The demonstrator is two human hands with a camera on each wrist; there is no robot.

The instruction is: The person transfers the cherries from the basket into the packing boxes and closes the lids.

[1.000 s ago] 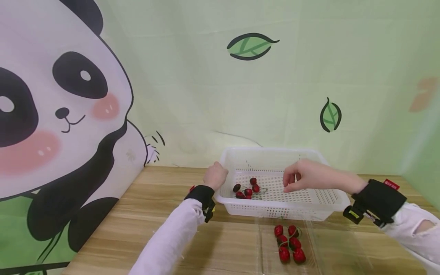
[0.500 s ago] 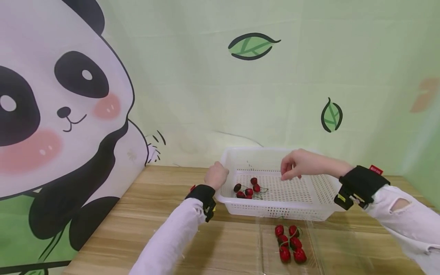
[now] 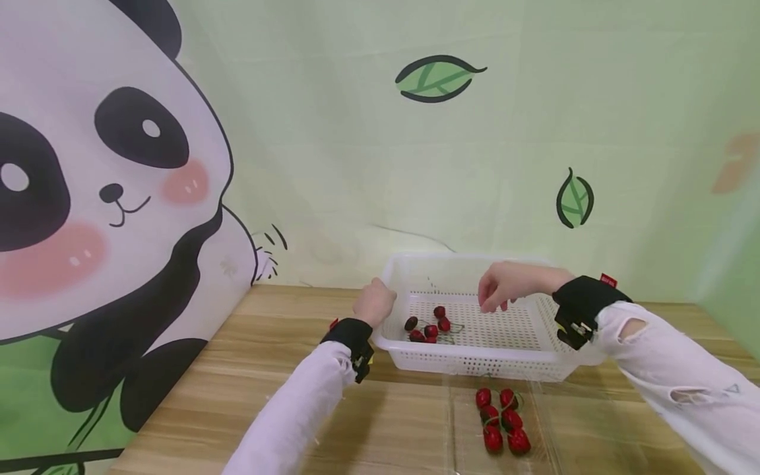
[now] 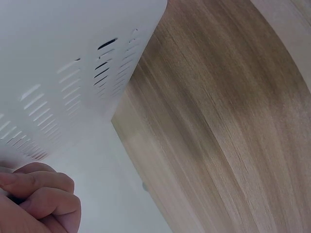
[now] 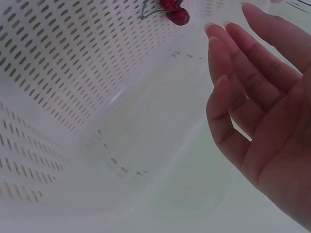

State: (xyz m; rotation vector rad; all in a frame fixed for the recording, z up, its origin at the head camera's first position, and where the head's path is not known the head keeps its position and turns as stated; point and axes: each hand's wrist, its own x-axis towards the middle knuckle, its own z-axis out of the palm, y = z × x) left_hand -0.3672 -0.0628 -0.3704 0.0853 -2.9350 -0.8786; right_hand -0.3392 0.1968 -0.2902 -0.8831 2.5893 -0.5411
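A white perforated basket (image 3: 475,361) holds several dark red cherries (image 3: 444,324) toward its left side. My left hand (image 3: 374,303) grips the basket's left rim with curled fingers; in the left wrist view the bent fingers of that hand (image 4: 41,199) are beside the basket wall (image 4: 73,73). Over the basket's middle hovers my right hand (image 3: 515,285), palm down, to the right of the cherries. The right wrist view has its fingers loosely bent and apart from the thumb, with nothing in the hand (image 5: 267,102), and two cherries (image 5: 178,16) beyond.
In front of the basket, a clear plastic container (image 3: 463,455) holds several red cherries (image 3: 492,439) with green stems in two columns. Its clear lid (image 3: 588,422) lies to the right. A printed cloth wall (image 3: 332,165) stands behind the wooden table (image 3: 249,369).
My right hand has moved left and slightly up over the basket, its forearm swinging further in. My left hand stays at the rim, and the cherries have not moved.
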